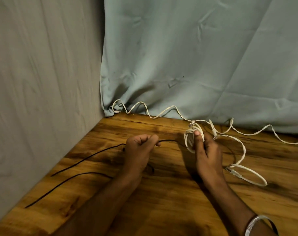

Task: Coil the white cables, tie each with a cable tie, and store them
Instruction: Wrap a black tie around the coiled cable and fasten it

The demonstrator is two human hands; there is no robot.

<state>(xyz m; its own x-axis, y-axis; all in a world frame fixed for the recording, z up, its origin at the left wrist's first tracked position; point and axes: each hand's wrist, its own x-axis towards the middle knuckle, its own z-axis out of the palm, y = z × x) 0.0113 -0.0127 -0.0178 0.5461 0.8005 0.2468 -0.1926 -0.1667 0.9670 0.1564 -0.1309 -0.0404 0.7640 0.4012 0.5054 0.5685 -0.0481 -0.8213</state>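
One coil (193,137) wound so far — your right hand (207,150) grips it over the desk (161,201), your left hand (140,149) pinches a black tie (87,155). Not cinched yet, and loose white cable (238,142) still sprawls behind — nothing stored.

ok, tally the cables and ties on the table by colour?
White cables: 2, a coil in the right hand and a loose cable strung along the curtain edge.
Black ties: 3, one pinched by the left hand, two lying on the table.
Total: 5
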